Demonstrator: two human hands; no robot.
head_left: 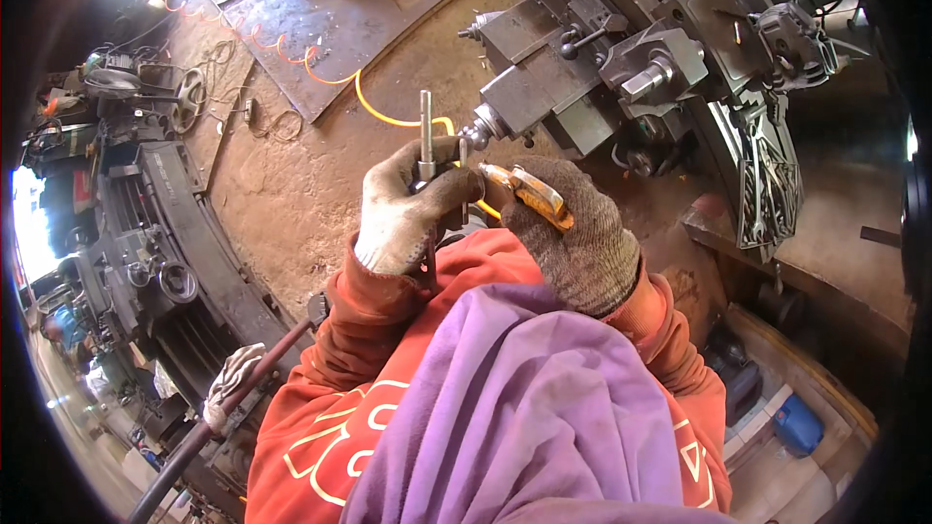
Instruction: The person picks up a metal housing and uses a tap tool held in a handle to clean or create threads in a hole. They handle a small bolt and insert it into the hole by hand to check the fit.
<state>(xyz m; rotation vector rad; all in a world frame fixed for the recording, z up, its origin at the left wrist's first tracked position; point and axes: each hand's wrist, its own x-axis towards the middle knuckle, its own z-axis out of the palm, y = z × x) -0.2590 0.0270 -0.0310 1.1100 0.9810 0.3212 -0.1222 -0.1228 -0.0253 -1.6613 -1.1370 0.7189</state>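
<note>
My left hand (403, 209), in a pale grey work glove, is closed around a metal part. A slim bright rod (426, 131) with a thicker collar stands up from this grip. Beside it, a thinner flat metal piece (464, 180) shows near the thumb; how the two pieces join is hidden. My right hand (573, 238), in a darker, dirty knit glove, is wrapped around a yellow-orange hand tool (540, 198). The tool's narrow front end points at the metal piece in my left hand. I cannot make out whether they touch.
A lathe carriage with handles (553, 68) stands ahead on the right, close beyond my hands. A tray of wrenches (767, 175) lies right of it. An orange air hose (379, 114) crosses the floor behind my left hand. Another machine (165, 233) stands left, near a dark red bar (243, 393).
</note>
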